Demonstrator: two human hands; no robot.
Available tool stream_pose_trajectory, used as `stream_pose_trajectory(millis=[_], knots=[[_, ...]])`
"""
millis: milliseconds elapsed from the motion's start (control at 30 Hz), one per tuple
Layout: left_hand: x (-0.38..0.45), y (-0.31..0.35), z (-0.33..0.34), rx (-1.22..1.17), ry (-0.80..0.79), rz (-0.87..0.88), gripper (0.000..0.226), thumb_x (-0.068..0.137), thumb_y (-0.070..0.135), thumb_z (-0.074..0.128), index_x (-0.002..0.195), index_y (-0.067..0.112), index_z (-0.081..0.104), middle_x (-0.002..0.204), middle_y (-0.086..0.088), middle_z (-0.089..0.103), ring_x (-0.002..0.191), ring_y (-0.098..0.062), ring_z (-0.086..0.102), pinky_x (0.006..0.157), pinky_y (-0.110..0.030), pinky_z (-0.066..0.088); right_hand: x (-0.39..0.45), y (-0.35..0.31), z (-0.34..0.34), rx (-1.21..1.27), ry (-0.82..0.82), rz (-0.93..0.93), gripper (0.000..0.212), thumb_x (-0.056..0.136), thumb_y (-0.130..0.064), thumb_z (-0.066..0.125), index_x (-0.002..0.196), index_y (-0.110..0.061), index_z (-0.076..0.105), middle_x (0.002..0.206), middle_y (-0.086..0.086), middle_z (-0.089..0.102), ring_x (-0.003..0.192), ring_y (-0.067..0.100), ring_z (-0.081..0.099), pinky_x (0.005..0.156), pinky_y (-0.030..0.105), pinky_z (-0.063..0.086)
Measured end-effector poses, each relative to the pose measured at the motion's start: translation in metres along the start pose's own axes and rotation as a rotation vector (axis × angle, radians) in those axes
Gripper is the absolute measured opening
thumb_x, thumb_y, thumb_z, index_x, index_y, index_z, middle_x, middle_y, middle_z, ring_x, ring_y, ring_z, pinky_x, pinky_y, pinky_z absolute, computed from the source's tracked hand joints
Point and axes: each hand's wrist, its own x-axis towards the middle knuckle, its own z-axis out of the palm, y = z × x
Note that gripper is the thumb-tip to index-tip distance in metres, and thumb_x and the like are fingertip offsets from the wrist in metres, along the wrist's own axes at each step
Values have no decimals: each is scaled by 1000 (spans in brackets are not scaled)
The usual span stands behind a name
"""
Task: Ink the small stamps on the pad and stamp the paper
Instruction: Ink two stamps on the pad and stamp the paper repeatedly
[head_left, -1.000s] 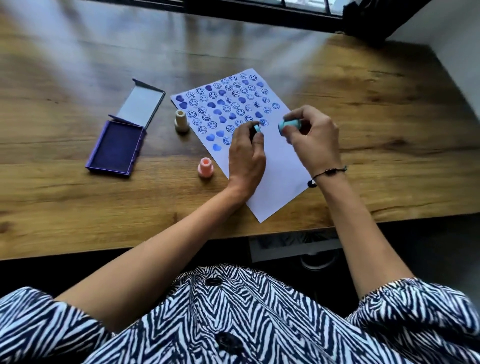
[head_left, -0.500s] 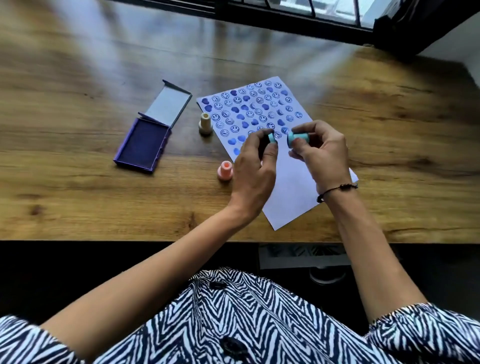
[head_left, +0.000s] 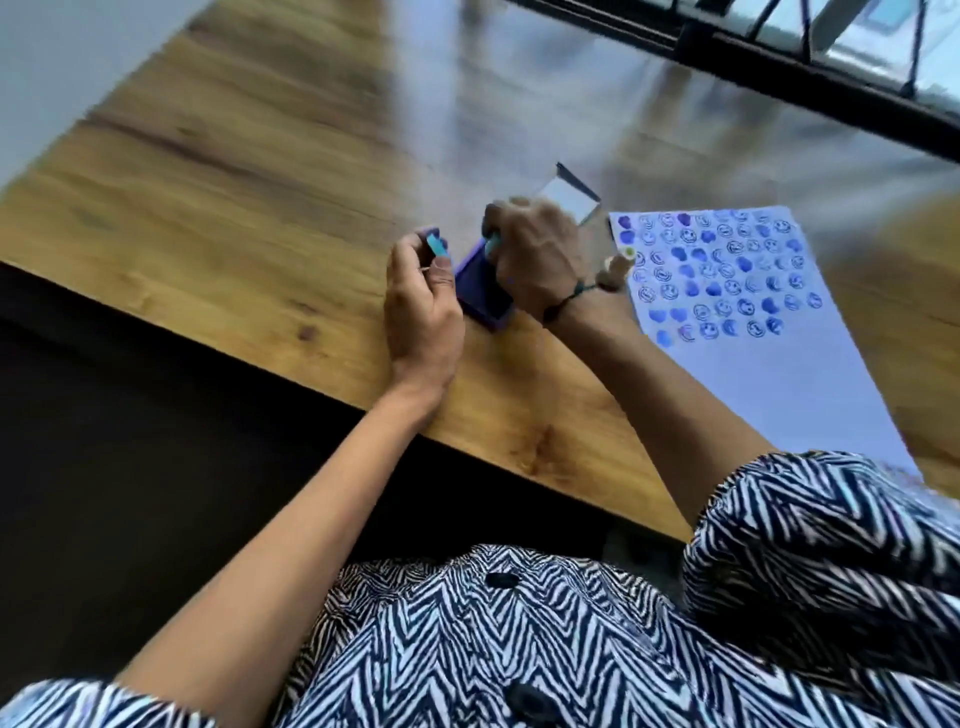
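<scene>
Now right hand (head_left: 540, 260) gripping teal stamp (head_left: 492, 243) on ink pad (head_left: 480, 283), left hand (head_left: 423, 306) pinching another stamp (head_left: 435, 244) beside it

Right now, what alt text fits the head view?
The right hand presses a teal stamp onto the open purple ink pad while the left hand holds another teal piece beside it. The stamped paper lies to the right on the wooden table.

Both hands have left the paper (head_left: 769, 353) and I see them over at the purple ink pad (head_left: 480, 291). R hand (head_left: 540, 260) now presses its teal stamp (head_left: 491, 243) onto the pad; L hand (head_left: 423, 306) holds the teal cap (head_left: 436, 244) just beside it (view's swung left, blurry).
</scene>
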Motion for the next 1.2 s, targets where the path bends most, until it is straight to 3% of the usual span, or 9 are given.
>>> stream_pose_trajectory(millis=[67,267,433,567,667,833,1000,1100,1200], knots=[[7,3,5,-8,-23,-8,32,86,16,40,114,2,49,114,-21,60,106,-33,56,94,-40,44,-3,0,8,-28,-23,-27,21,80,1,47,99,-3,56,106,19,61,97,35,54,69,35,35],[9,1,6,-11,-71,-10,36,84,23,39,112,2,49,114,-20,62,105,-32,58,92,-44,46,9,6,-5,86,-18,-23,20,73,-1,54,90,-4,64,99,19,65,91,37,59,71,41,47],[8,1,8,-6,-74,3,38,85,24,38,112,1,49,113,-20,62,105,-33,58,92,-46,46,7,8,-12,59,-103,-53,19,75,0,53,89,-3,65,100,19,64,89,36,59,68,38,43],[10,0,10,-8,-64,-7,37,85,24,39,112,0,50,111,-20,62,104,-32,58,91,-47,47,7,12,-8,-80,-113,-61,16,79,-5,52,92,-3,60,103,17,61,91,36,57,59,35,27],[8,2,9,-4,-45,15,38,85,24,39,112,-1,50,111,-20,62,104,-33,58,91,-46,46,11,15,-12,-42,-92,-122,17,74,-5,54,89,-6,63,98,17,65,88,36,59,72,41,42],[8,5,8,10,-34,25,36,86,21,40,110,-2,51,109,-20,63,103,-32,59,91,-41,46,5,13,-2,-56,-119,-100,18,79,-5,54,94,-7,63,100,15,61,85,37,56,66,33,32],[9,6,7,18,-37,30,36,85,21,40,110,-3,51,109,-21,63,102,-31,58,90,-35,44,9,20,-13,-15,-153,-106,28,77,-12,61,105,-14,62,104,15,63,98,35,57,81,44,47],[9,5,8,22,-37,44,34,86,20,41,110,-2,51,109,-20,63,101,-31,58,89,-35,44,-1,23,-13,-88,-136,-208,33,80,-8,59,113,-15,59,109,16,60,100,34,52,81,46,48],[9,2,9,32,-33,52,28,89,16,44,110,-2,51,110,-21,63,102,-31,58,89,-35,44,-3,24,-15,-131,-139,-350,23,85,-3,51,104,-6,62,102,21,61,92,35,54,74,42,48]])
